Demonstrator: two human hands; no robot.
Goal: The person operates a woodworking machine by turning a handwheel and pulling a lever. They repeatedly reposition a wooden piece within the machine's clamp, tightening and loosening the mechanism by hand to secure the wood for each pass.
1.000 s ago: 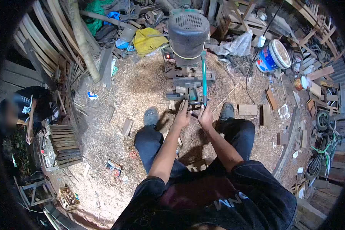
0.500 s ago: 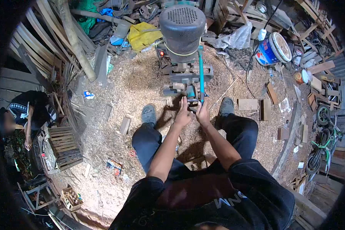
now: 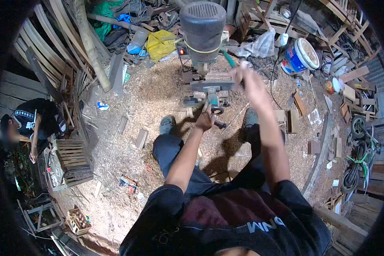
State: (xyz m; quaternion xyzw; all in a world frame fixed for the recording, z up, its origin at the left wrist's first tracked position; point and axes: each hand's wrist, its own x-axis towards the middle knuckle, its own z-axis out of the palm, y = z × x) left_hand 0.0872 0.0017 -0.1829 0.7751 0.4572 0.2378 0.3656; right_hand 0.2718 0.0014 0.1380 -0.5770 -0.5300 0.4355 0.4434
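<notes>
I stand over a floor-standing machine point(image 3: 207, 87) with a dark round motor point(image 3: 202, 25) on top. My right hand point(image 3: 246, 77) is raised and blurred, closed around the end of the machine's teal lever point(image 3: 227, 56). My left hand point(image 3: 205, 120) is low at the machine's front, fingers closed on a pale wooden piece point(image 3: 206, 107) held against the work table. A small dark crank handle point(image 3: 219, 124) sticks out just right of that hand. My feet point(image 3: 167, 125) stand on sawdust on either side of the machine.
Another person point(image 3: 27, 121) crouches at the left beside a slatted wooden crate point(image 3: 72, 164). A blue-and-white bucket point(image 3: 302, 54), a yellow cloth point(image 3: 160, 42), curved wood strips point(image 3: 51, 42) and loose wood blocks point(image 3: 292, 121) ring the sawdust floor.
My right hand left the machine's front, rose up and right, and took the teal lever, which now tilts toward me. My left hand stayed at the workpiece.
</notes>
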